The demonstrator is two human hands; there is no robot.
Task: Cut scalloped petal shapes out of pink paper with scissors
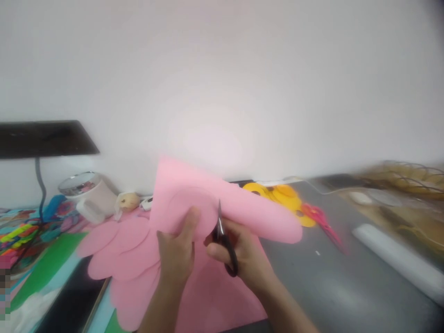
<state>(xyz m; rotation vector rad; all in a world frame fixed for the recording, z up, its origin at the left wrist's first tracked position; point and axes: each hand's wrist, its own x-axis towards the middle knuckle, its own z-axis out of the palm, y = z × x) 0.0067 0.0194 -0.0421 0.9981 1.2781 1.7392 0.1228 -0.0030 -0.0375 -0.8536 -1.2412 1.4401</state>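
Note:
My left hand (178, 252) grips a large pink sheet (229, 196), thumb on its front face. A round outline shows faintly on the sheet around that thumb. In my right hand (239, 254) is a pair of scissors (231, 256) with black handles, its blades pointing up along the edge of the round part. The sheet's right side curls over into a loose roll. Below it lies another flat pink sheet (222, 296). Several pink discs (121, 273) overlap to the left of my left hand.
Yellow cut-out pieces (287, 199) and pink-handled scissors (322, 224) lie on the grey table (326, 277) to the right, beside a white roll (398, 259). At the left stand a white mug-shaped holder (97, 201) and colourful small items (21, 236). A wall rises behind.

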